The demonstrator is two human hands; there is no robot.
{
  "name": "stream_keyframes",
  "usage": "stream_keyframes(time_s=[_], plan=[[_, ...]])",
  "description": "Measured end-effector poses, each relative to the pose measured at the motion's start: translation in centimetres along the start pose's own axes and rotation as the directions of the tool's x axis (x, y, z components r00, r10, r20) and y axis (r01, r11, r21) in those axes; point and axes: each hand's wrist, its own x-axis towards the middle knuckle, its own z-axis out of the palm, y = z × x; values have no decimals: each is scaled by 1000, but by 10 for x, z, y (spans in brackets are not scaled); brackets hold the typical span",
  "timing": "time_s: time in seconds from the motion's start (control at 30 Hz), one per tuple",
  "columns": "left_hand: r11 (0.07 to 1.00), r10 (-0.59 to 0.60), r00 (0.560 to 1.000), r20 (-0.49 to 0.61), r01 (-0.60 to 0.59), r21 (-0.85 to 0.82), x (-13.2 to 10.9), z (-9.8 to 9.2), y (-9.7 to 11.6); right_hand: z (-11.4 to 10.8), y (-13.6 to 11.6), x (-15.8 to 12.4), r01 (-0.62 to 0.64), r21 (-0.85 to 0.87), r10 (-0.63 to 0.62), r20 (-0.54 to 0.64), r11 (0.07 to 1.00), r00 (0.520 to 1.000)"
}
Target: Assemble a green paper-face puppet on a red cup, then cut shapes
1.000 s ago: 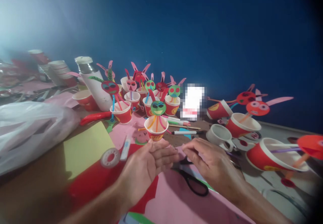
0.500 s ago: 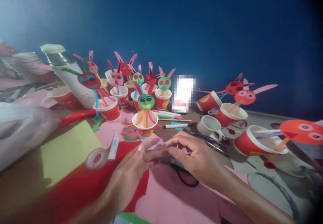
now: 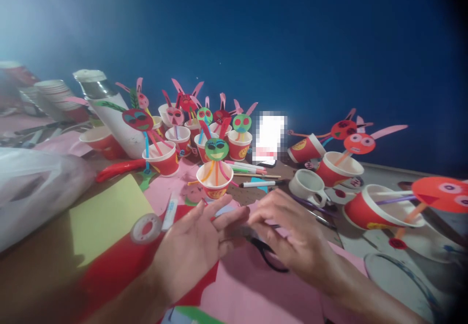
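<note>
My left hand (image 3: 193, 241) is turned palm up, its fingers stretched out and apart over the pink paper. My right hand (image 3: 292, 236) bends its fingers together at the left fingertips. Whatever they pinch, if anything, is too small or hidden to make out. Under the right hand lies a pair of black-handled scissors (image 3: 268, 256), partly covered. Just beyond both hands stands a red paper cup (image 3: 215, 192) with a green paper face (image 3: 216, 149) on coloured sticks. Red paper (image 3: 109, 275) and a roll of clear tape (image 3: 146, 228) lie to the left.
Several red cups with paper faces (image 3: 175, 116) stand at the back. Pens (image 3: 259, 184), a white mug (image 3: 307, 186) and a blurred phone (image 3: 270, 136) lie beyond the hands. A plastic bag (image 3: 36, 187), yellow paper (image 3: 109, 217) and a glue tube (image 3: 169, 212) are left; a tilted cup (image 3: 360, 209) is right.
My left hand has rolled over so its palm faces up more, with the fingers spreading. My right hand stays at its fingertips. The view has shifted slightly, moving the scene rightward.
</note>
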Motion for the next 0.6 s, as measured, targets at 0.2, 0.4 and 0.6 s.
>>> stream_keyframes(time_s=[0.2,0.4,0.6], plan=[[996,-10,999,38,13,-93,-2,1,3,-4,12,2,-85,-34,76,-201,996,977],[994,-30,998,64,36,-103,-3,3,2,7,2,-6,213,-381,-272,-106,900,956],[995,-42,998,47,45,-83,-3,6,-1,15,4,-9,256,-566,-324,-21,783,946]])
